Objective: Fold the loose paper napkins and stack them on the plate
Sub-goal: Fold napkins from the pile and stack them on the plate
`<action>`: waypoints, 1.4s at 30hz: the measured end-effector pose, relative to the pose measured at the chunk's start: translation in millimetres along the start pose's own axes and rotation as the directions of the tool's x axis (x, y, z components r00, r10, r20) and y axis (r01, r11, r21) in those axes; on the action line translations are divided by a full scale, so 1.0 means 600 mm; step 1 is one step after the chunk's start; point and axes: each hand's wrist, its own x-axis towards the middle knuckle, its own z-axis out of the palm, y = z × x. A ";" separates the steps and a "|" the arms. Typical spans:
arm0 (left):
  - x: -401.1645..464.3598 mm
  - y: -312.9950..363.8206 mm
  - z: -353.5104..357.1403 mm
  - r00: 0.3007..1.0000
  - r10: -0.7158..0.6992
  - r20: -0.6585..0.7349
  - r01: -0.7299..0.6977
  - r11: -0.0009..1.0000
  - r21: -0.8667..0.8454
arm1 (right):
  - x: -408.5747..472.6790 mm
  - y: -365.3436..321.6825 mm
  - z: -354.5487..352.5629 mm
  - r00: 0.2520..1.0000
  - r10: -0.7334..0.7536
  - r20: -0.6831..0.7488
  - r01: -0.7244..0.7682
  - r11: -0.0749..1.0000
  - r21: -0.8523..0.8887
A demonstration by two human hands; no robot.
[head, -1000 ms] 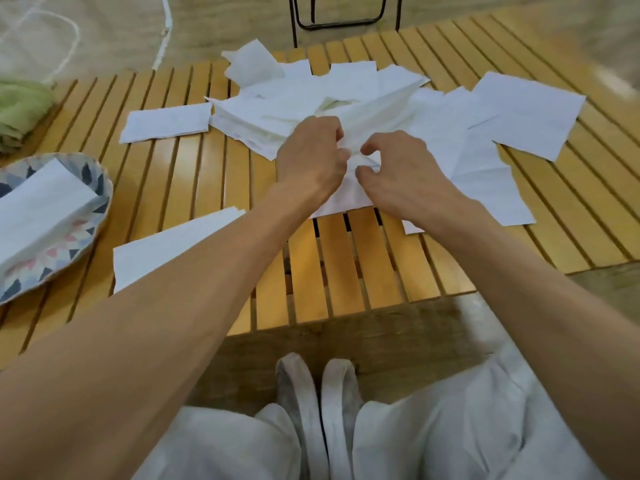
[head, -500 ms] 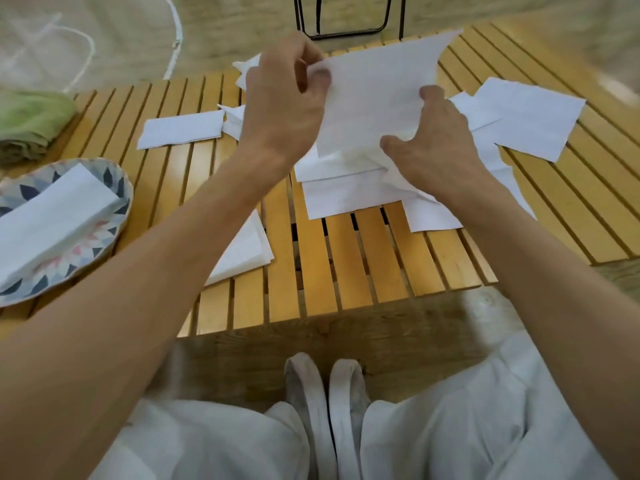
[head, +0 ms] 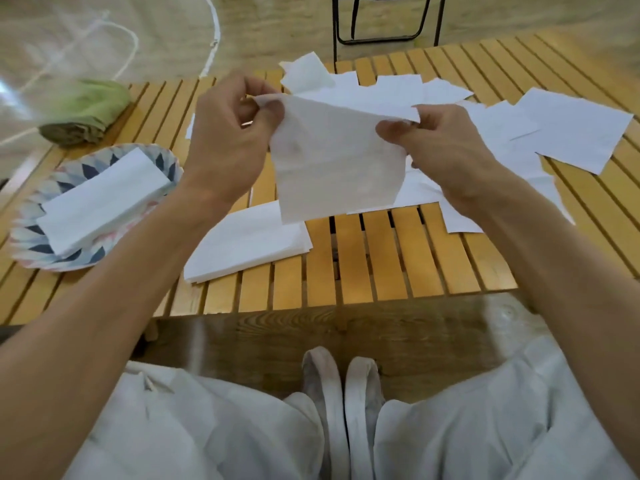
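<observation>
Your left hand (head: 228,140) is pinched closed on the top left corner of one napkin (head: 336,161), thumb and fingertips meeting on the paper. Your right hand (head: 440,150) is pinched on the top right corner the same way, remaining fingers curled in. The napkin hangs between the two hands, lifted off the slatted table (head: 381,265), top edge pulled roughly taut, bottom edge hanging free toward you. It looks unfolded; can't tell whether it's a single ply or doubled. Beyond both hands and running out past your right hand is the loose pile (head: 491,133) of flat napkins, overlapping each other on the slats. Just below your left wrist, partly hidden by the forearm, a small stack of napkins (head: 249,244) lies flat on the table, apart from the one you're holding. Further left of your left arm sits the patterned plate (head: 166,164) with a folded napkin stack (head: 104,199) lying diagonally across it. Beyond the plate, at the far left edge of the table, is a rolled green cloth (head: 83,112). Behind the loose pile, off the table, a black metal frame (head: 384,22) stands on the floor.
</observation>
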 end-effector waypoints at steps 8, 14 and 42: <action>-0.022 -0.023 0.019 0.872 -0.466 0.150 0.489 0.838 -0.243 | -0.022 -0.007 -0.001 0.979 0.175 0.101 -0.197 0.938 0.285; -0.068 -0.048 0.041 0.791 -0.464 0.398 0.603 0.697 -0.387 | -0.023 -0.003 -0.004 0.951 0.278 0.135 -0.309 0.869 0.387; -0.074 -0.011 0.022 0.846 -0.503 0.179 0.531 0.755 -0.385 | -0.030 0.004 0.018 0.886 0.222 0.407 -0.405 0.798 0.446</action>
